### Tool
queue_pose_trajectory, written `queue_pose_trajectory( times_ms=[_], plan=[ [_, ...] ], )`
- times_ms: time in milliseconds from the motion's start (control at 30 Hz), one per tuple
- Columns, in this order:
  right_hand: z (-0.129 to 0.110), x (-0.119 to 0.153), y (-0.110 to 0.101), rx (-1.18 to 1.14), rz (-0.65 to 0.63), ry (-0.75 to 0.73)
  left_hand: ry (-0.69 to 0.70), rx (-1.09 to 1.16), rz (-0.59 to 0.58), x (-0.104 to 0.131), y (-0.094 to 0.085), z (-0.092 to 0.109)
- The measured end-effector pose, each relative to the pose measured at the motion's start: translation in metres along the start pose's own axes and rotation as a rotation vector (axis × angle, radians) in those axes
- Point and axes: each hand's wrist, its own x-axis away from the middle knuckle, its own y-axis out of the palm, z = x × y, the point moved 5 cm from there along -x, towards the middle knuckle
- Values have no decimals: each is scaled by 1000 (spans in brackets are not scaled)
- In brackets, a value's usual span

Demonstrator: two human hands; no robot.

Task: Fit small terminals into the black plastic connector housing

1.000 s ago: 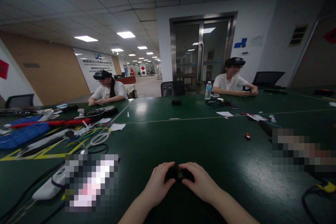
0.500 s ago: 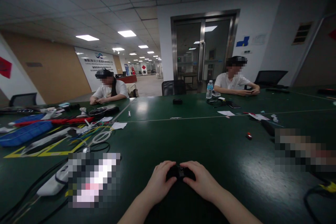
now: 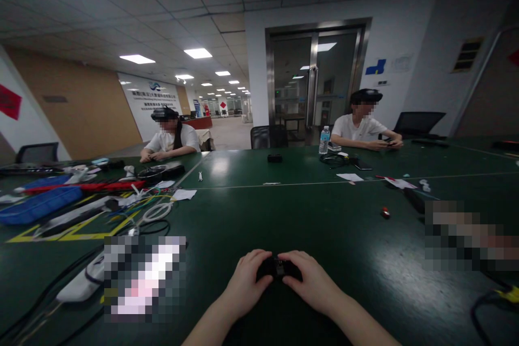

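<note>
A small black object [image 3: 279, 267] lies between my hands at the near middle of the green table [image 3: 259, 216]; its exact kind is too dark to make out. My left hand [image 3: 250, 277] grips its left end, thumb in front and fingers over the top. On the right end, my right hand [image 3: 306, 277] grips it the same way. The middle part shows between my thumbs and fingertips, while both ends are covered by my hands.
To the left lie a white power strip [image 3: 77, 287], a blurred-out bright patch, coiled white cable [image 3: 157, 212] and a blue tray [image 3: 40, 206]. A small red object [image 3: 385, 212] sits right. Across the table, two people wear headsets, near a water bottle [image 3: 324, 140].
The view has tilted up very slightly. Both hands keep the same hold on the black object.
</note>
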Motion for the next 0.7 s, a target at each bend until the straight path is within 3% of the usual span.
queue_pose_trajectory(
  times_ms=[700],
  plan=[
    [-7, 2, -6, -33, 29, -40, 28, -7, 19, 1, 1, 0]
  ],
)
